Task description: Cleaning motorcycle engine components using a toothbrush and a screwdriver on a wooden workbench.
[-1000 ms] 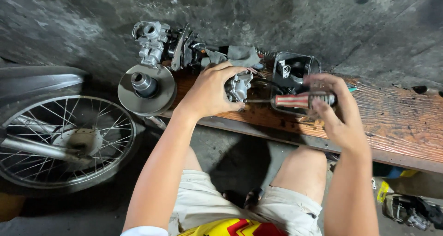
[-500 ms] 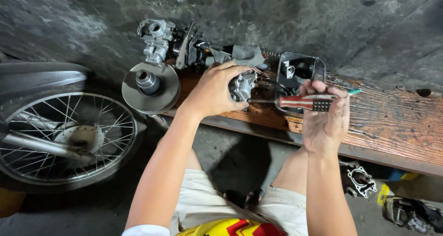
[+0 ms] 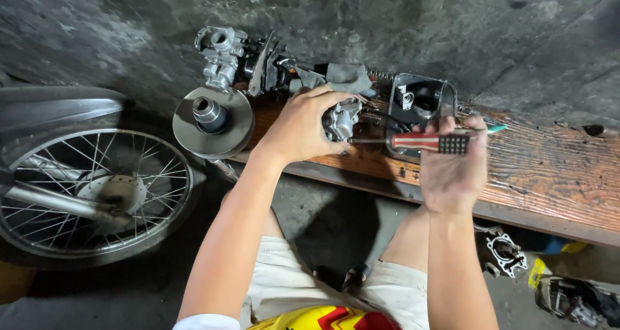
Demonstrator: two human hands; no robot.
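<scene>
Screwdriver [image 3: 413, 141] tip at carburetor [image 3: 341, 119] on wooden bench [image 3: 555, 175]; left hand [image 3: 300, 126] grip clasps carburetor, right hand [image 3: 452, 168] fingers pinch red handle; screw-turning step, demands tip seated square

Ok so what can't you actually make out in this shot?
Head view only:
- Small metal part: mostly covered by the left hand.
- Screwdriver tip: hidden where it meets that part.
- Spoked wheel: cut off by the left edge.
- Floor parts: dim, bottom right corner.
</scene>
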